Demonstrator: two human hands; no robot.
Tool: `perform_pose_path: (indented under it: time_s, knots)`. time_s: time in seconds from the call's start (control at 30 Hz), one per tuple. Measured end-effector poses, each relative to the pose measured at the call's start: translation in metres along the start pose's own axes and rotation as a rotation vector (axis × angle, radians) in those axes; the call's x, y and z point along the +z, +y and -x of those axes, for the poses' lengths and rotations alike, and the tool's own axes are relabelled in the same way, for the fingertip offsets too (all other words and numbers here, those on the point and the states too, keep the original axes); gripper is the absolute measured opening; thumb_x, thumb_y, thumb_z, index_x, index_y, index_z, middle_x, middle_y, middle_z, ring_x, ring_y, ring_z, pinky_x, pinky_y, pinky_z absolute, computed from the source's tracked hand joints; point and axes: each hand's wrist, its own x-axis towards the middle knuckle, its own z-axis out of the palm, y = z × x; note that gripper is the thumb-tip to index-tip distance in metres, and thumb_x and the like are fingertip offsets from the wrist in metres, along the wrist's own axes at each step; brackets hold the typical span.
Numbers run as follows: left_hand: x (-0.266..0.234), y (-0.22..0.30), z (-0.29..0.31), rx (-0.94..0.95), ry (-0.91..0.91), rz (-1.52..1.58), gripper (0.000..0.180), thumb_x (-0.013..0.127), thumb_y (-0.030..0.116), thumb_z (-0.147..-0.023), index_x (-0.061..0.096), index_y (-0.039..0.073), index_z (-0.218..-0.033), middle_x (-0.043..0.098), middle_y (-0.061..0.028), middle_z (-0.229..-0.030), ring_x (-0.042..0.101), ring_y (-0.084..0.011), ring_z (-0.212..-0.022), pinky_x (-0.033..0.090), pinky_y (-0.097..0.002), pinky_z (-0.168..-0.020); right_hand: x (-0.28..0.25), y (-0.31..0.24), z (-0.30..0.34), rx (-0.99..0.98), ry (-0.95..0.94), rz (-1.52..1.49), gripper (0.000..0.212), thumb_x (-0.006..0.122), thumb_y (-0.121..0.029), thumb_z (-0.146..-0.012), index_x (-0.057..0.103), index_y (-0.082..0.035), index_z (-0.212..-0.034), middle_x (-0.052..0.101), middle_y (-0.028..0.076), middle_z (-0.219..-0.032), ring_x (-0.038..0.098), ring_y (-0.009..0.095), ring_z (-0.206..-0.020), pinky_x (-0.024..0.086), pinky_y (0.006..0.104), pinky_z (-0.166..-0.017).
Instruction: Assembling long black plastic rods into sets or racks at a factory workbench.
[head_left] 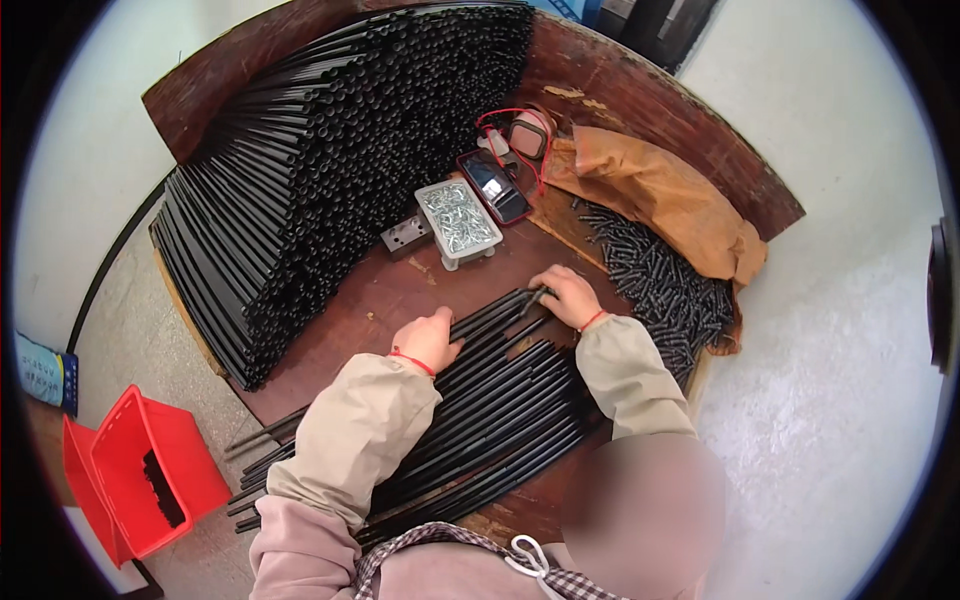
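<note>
A row of long black tubes (480, 400) lies across the table in front of me. My left hand (428, 340) is closed round a black tube at the far side of this row. Close to the right ends of the tubes, my right hand (570, 297) pinches a small black fitting (534, 302); its exact shape is partly hidden by the fingers. To the right, many short black ribbed fittings (660, 280) spill from an orange-brown sack (650, 185). Beyond my hands stands a grey plastic tray (483, 248) full of small shiny metal pieces (459, 215).
A large stack of black tubes (350, 150) fills the far left of the table. A metal block (406, 236) sits beside the tray, a phone (495, 187) and a pinkish case (530, 134) with red cord behind it. A red bin (195, 450) stands on the floor, left.
</note>
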Motion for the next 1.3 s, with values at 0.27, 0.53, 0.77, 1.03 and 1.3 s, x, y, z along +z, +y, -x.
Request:
perform_pose_path:
  time_s: [0.27, 0.53, 0.77, 1.03, 1.3]
  knots:
    - [0.008, -0.004, 0.000, -0.068, 0.035, 0.085, 0.032, 0.063, 0.027, -0.074, 0.057, 0.011, -0.100, 0.066, -0.0111, -0.084, 0.062, -0.0338, -0.078, 0.049, -0.0398, -0.069, 0.010, 0.004, -0.023, -0.084, 0.118, -0.114, 0.018, 0.060, -0.007, -0.073, 0.067, -0.010, -0.089, 0.058, 0.004, -0.084, 0.056, 0.023, -0.081, 0.045, 0.0293, -0.075]
    - [0.000, 0.000, -0.001, -0.124, -0.033, 0.121, 0.033, 0.064, 0.026, -0.072, 0.058, 0.012, -0.102, 0.066, -0.0101, -0.088, 0.061, -0.0320, -0.083, 0.048, -0.0395, -0.072, 0.010, -0.002, -0.028, -0.137, -0.007, -0.272, 0.021, 0.060, -0.002, -0.072, 0.066, -0.009, -0.090, 0.059, 0.004, -0.083, 0.056, 0.023, -0.079, 0.045, 0.0290, -0.074]
    - [0.006, -0.009, -0.008, -0.089, 0.002, 0.209, 0.035, 0.066, 0.025, -0.070, 0.061, 0.011, -0.101, 0.065, -0.0103, -0.090, 0.060, -0.0311, -0.084, 0.048, -0.0384, -0.074, 0.007, 0.002, -0.032, -0.142, 0.013, -0.130, 0.022, 0.060, 0.000, -0.071, 0.066, -0.008, -0.091, 0.059, 0.004, -0.086, 0.057, 0.022, -0.079, 0.045, 0.0287, -0.075]
    - [0.011, -0.011, -0.011, -0.087, 0.033, 0.239, 0.034, 0.067, 0.024, -0.067, 0.065, 0.009, -0.096, 0.066, -0.0104, -0.090, 0.061, -0.0309, -0.084, 0.048, -0.0374, -0.074, 0.010, -0.009, -0.029, -0.096, 0.028, -0.173, 0.021, 0.059, 0.000, -0.071, 0.066, -0.008, -0.090, 0.059, 0.004, -0.087, 0.057, 0.022, -0.079, 0.046, 0.0283, -0.075]
    - [0.019, -0.016, -0.014, -0.065, 0.091, 0.225, 0.036, 0.067, 0.025, -0.064, 0.065, 0.005, -0.093, 0.066, -0.0124, -0.089, 0.061, -0.0311, -0.083, 0.048, -0.0371, -0.073, 0.015, -0.017, -0.027, 0.280, -0.017, -0.970, 0.022, 0.060, -0.002, -0.072, 0.064, -0.008, -0.093, 0.059, 0.005, -0.087, 0.057, 0.023, -0.078, 0.046, 0.0298, -0.074]
